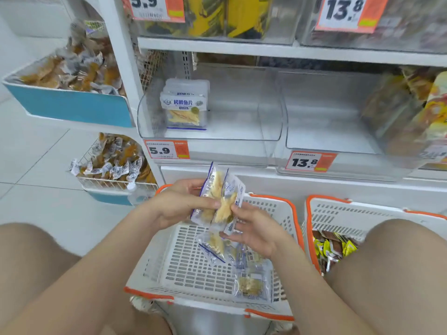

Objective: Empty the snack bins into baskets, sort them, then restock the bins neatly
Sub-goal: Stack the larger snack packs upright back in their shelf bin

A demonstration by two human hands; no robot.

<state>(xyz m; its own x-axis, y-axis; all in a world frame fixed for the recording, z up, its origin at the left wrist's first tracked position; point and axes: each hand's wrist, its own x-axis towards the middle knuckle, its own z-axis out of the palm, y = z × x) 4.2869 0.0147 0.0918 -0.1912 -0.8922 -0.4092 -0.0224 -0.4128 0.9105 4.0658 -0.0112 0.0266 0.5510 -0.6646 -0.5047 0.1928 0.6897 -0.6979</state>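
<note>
My left hand (180, 204) and my right hand (254, 229) both grip a small stack of clear fish-snack packets (223, 201) with blue edges, held above a white basket with orange handles (157, 259). More of the same packets (251, 279) lie loose in the basket's right half. On the shelf ahead a clear bin (271, 122) marked 5.9 holds an upright row of these packets (185, 107) at its left end. The clear bin (326, 122) marked 13.8 beside it shows nothing in its left part.
A second white and orange basket (343, 213) at the right holds yellow and brown snack packs (331, 247). Blue-fronted trays (70, 102) and a wire rack (113, 165) of wrapped snacks hang at the left. My knees flank both baskets. More bins stand on the shelf above.
</note>
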